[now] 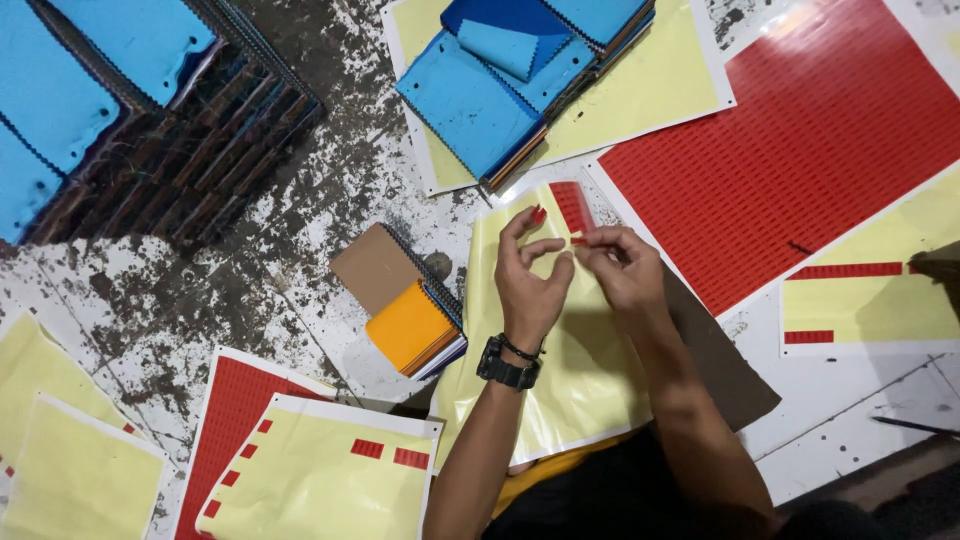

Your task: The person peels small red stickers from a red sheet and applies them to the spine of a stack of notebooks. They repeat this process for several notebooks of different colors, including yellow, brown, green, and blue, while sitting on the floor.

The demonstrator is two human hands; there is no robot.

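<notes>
We look down on our two bare hands held together above a glossy yellow backing sheet (560, 380) that lies on the paint-spattered floor (300, 230). Our left hand (532, 275), with a black watch at the wrist, has its fingers curled and a small red sticker (539, 214) stuck to one raised fingertip; our right hand (622, 265) pinches another small red sticker between thumb and forefinger, just below a short strip of red stickers (572, 206) remaining on the sheet. We judge this sheet nearly stripped, since almost all of it shows bare yellow. Other yellow sheets at lower left (320, 480) carry only a few red stickers, while a large red sheet of small stickers (800, 150) at upper right looks full. No containers are in view; instead, stacks of blue fabric swatch books (490, 90) rest on a yellow sheet, and an orange and brown swatch book (410, 320) lies near our left hand
</notes>
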